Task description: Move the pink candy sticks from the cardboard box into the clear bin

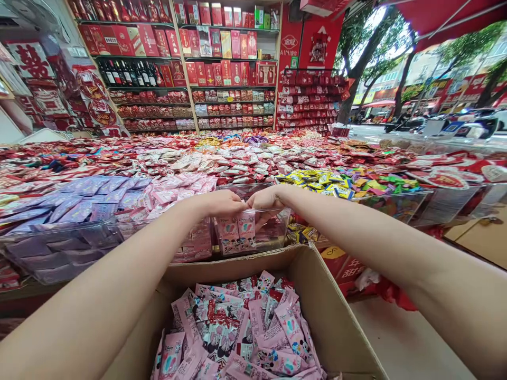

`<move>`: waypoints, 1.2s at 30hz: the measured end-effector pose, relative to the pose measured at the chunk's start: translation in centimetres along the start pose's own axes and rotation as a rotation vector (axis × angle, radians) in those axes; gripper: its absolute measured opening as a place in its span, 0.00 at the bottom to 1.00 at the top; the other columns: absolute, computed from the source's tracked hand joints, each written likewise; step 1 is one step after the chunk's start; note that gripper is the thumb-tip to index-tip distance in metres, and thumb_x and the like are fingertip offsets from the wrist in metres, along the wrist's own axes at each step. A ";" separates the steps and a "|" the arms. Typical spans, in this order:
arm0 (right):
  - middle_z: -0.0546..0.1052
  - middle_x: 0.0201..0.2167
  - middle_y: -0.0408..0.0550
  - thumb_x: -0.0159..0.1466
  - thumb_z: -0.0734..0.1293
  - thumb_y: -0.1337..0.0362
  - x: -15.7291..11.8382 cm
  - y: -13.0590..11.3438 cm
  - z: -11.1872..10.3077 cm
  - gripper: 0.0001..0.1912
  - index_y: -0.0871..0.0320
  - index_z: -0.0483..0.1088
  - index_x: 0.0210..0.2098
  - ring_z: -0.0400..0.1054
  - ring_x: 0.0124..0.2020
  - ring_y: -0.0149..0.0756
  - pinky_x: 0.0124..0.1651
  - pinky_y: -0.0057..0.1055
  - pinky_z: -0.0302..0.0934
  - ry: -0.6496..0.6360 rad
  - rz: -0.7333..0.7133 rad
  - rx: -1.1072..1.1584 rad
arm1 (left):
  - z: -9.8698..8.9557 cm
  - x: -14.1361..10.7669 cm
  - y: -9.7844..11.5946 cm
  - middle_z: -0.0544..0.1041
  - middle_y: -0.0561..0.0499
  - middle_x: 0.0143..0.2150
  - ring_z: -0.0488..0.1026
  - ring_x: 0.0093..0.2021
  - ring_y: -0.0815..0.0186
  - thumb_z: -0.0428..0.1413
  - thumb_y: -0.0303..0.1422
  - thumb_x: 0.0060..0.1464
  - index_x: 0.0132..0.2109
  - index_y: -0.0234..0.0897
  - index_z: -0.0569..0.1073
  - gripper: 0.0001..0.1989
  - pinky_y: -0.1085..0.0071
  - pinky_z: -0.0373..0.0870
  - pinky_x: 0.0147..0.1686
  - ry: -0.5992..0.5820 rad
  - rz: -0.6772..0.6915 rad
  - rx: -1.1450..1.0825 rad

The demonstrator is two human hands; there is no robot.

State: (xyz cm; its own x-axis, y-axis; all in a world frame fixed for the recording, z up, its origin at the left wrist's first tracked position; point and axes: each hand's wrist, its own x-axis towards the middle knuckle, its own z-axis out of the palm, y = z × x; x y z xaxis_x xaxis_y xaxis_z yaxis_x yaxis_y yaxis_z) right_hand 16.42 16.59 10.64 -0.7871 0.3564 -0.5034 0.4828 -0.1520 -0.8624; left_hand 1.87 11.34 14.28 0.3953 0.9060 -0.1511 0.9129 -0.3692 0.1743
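Observation:
My left hand [226, 202] reaches over the front wall of a clear plastic bin [273, 240], its fingers curled down around the tops of pink candy packets [229, 232]. Beside it, my right hand [264, 198] is bent into the same bin, the thumbs of both hands close together. Through the clear wall, my right fingers show closed against the edge of a pink packet [246, 230]. The packets stand upright against the bin's front; the left fingertips are partly hidden. Below my arms, an open cardboard box [336, 316] holds many similar pink packets [291, 330].
Purple packets [85, 203] fill the bin on the left. Yellow packets [317, 182] lie in the one on the right. Heaped sweets [245, 158] spread behind, and shelves of red boxes [225, 45] line the back. A yellow tag [331, 253] hangs below the bins.

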 end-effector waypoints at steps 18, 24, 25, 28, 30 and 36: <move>0.75 0.24 0.48 0.50 0.67 0.66 1.0 -0.3 0.0 0.09 0.65 0.70 0.29 0.70 0.31 0.35 0.35 0.32 0.66 0.235 -0.009 -0.566 | 0.6 0.0 0.5 0.67 0.53 0.24 0.62 0.24 0.67 0.38 0.51 0.49 0.27 0.36 0.71 0.26 0.74 0.58 0.25 0.023 0.092 -0.009; 0.71 0.17 0.46 0.49 0.66 0.71 -2.1 -0.2 0.3 0.02 0.63 0.68 0.23 0.68 0.28 0.36 0.31 0.32 0.63 0.595 -0.070 -0.709 | 1.4 0.1 0.6 0.63 0.53 0.22 0.59 0.25 0.67 0.39 0.51 0.47 0.25 0.36 0.69 0.25 0.72 0.57 0.27 0.047 0.072 -0.082; 0.70 0.18 0.45 0.49 0.66 0.71 -2.6 -0.1 0.2 0.01 0.62 0.68 0.23 0.68 0.27 0.35 0.31 0.32 0.62 0.610 -0.065 -0.703 | 1.4 0.2 0.6 0.63 0.53 0.22 0.58 0.24 0.67 0.39 0.50 0.47 0.24 0.36 0.69 0.24 0.72 0.57 0.27 0.043 0.069 -0.094; 0.71 0.21 0.44 0.49 0.67 0.69 -3.4 0.4 -0.2 0.01 0.61 0.69 0.23 0.67 0.26 0.32 0.30 0.30 0.62 0.590 -0.025 -0.649 | 1.5 0.4 0.5 0.61 0.53 0.22 0.57 0.24 0.68 0.40 0.49 0.48 0.24 0.36 0.68 0.23 0.72 0.56 0.26 0.055 0.058 -0.111; 0.70 0.22 0.43 0.50 0.67 0.68 -3.8 0.5 -0.2 0.02 0.61 0.70 0.24 0.66 0.26 0.30 0.30 0.29 0.61 0.602 -0.049 -0.646 | 1.5 0.5 0.4 0.61 0.54 0.23 0.56 0.23 0.69 0.41 0.49 0.48 0.24 0.36 0.68 0.23 0.72 0.55 0.26 0.067 0.034 -0.114; 0.70 0.23 0.44 0.54 0.62 0.69 -7.8 0.4 3.7 0.06 0.63 0.70 0.30 0.64 0.27 0.29 0.31 0.27 0.58 0.816 -0.301 -0.911 | 1.8 0.3 0.5 0.59 0.54 0.21 0.55 0.22 0.70 0.41 0.48 0.49 0.21 0.35 0.67 0.23 0.73 0.54 0.24 0.086 0.078 -0.101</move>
State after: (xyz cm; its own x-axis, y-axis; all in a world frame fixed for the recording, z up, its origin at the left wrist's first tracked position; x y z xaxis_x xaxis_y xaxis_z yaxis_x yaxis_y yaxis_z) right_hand 21.30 10.35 14.01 -0.6025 0.7808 0.1657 0.6712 0.6079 -0.4242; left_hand 2.63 11.10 12.61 0.4505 0.8914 -0.0498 0.8631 -0.4206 0.2795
